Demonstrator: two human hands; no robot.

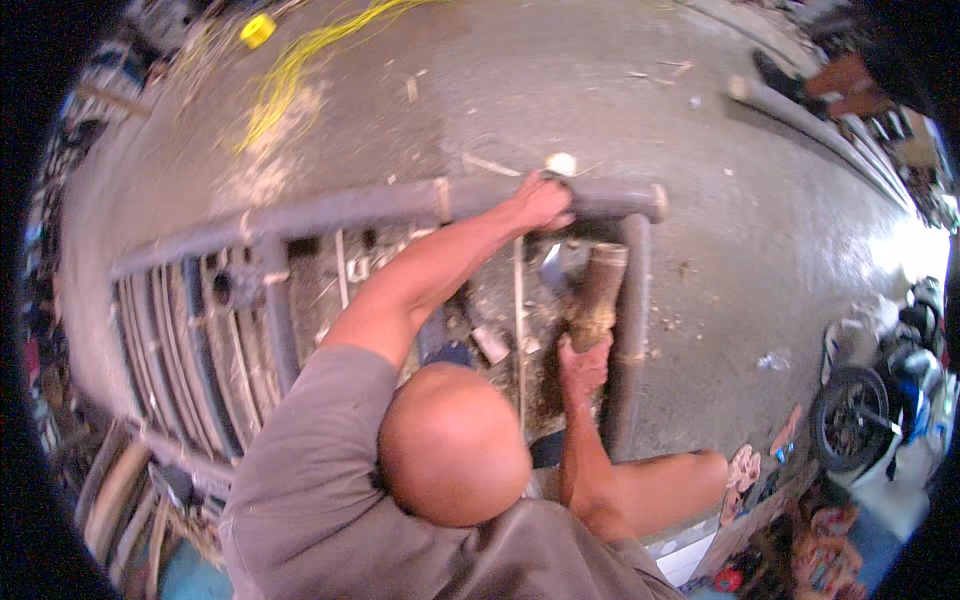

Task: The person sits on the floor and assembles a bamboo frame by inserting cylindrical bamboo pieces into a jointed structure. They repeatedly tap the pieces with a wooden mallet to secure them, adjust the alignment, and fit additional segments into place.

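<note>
1. Closest to me is the person's gray-brown shirt (310,440), filling the near side, with a bare bent leg (660,485) out to the right.
2. The left hand (545,203) reaches far across to the far rail (345,207) of a bamboo frame, near its right end. Its fingers are curled in; from where I stand I cannot tell whether they are pinching anything.
3. Just beyond that hand shows a small pale, rounded end (562,163), too blurred to name.
4. The right hand (585,368) has its fingers wrapped round the near end of a thick brown bamboo segment (602,285). The segment points away from the person, inside the frame, just left of the right-side pole (633,310).
5. That pole meets the far rail near the rail's right end. Towards the left, long slats (205,360) run near to far, side by side.
6. Between the poles lie chips and scraps, among them a pale block (490,344).
7. On the gray floor (730,260), far left, yellow strips (300,75) trail in a loose bundle near a yellow roll (257,31).
8. Over on the right stands a black wheel (850,417); farther off, a long pole (800,125) lies along the floor.
9. More poles (118,490) are bunched at the near left.
</note>
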